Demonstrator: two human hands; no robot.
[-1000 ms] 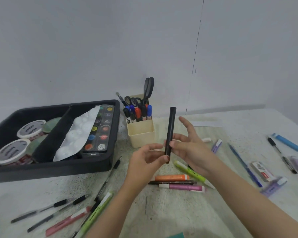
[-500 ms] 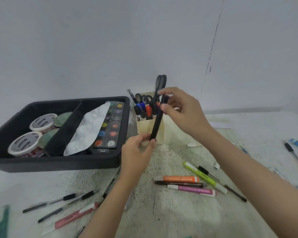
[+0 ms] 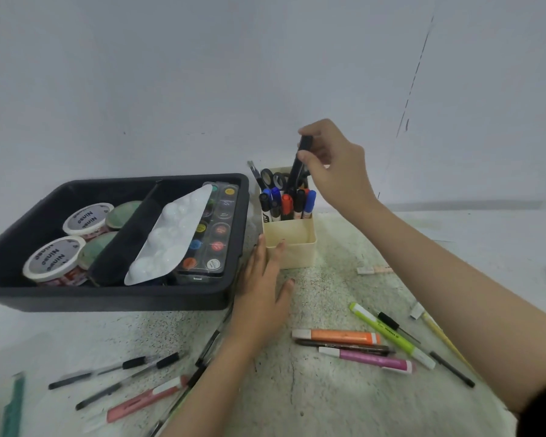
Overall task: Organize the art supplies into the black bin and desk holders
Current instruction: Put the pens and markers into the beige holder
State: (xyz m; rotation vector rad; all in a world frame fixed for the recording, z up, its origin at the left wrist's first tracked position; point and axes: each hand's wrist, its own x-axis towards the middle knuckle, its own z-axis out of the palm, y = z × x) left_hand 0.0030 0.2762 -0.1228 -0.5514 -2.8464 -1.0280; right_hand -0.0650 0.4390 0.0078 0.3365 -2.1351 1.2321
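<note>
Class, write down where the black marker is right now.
In the head view the black marker is just right of centre, pinched by the right hand over the cream holder, its lower end among the pens standing there.

The black bin [image 3: 108,298] holds tubs [image 3: 55,259] with white-rimmed grey lids, a white palette [image 3: 171,238] and a paint set [image 3: 216,230] spotted yellow, orange, red and blue. The holder [image 3: 295,250] is cream — its markers [image 3: 286,205] capped blue, red and black, a black marker [image 3: 295,175] above them. On the speckled grey-green table [image 3: 312,405] lie an orange highlighter [image 3: 338,337], a pink highlighter [image 3: 369,361] and a lime highlighter [image 3: 391,337], all white-tipped.
</note>
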